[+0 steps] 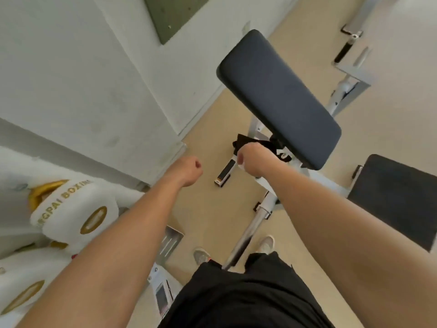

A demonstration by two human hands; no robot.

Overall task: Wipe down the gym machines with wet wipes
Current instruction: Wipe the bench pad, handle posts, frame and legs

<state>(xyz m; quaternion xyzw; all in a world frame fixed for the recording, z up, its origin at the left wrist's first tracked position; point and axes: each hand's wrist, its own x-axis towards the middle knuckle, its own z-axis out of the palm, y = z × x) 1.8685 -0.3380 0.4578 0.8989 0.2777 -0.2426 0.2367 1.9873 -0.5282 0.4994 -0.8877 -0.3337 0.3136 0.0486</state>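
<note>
- We stand over the gym machine: its long dark pad (pixel 279 95) tilts away from us above a white frame (pixel 267 204) on the floor, near the wall. A second dark pad (pixel 397 197) sits at our right.
- White boxing gear (pixel 71 209) with gold lettering stands at our left, apart from the job.
- Our right hand (pixel 255 159) is at the near end of the long pad, over a black bracket (pixel 248 141), with its fingers curled tight. A pale scrap shows at its lower edge, and we take it for the wet wipe (pixel 240 167).
- Our left hand (pixel 186 170) is a closed fist holding nothing we can see, clear of the machine.
- We judge the step to be wiping the bracket and frame under the pad. Next, we need the wipe pressed flat and drawn along the tube.
</note>
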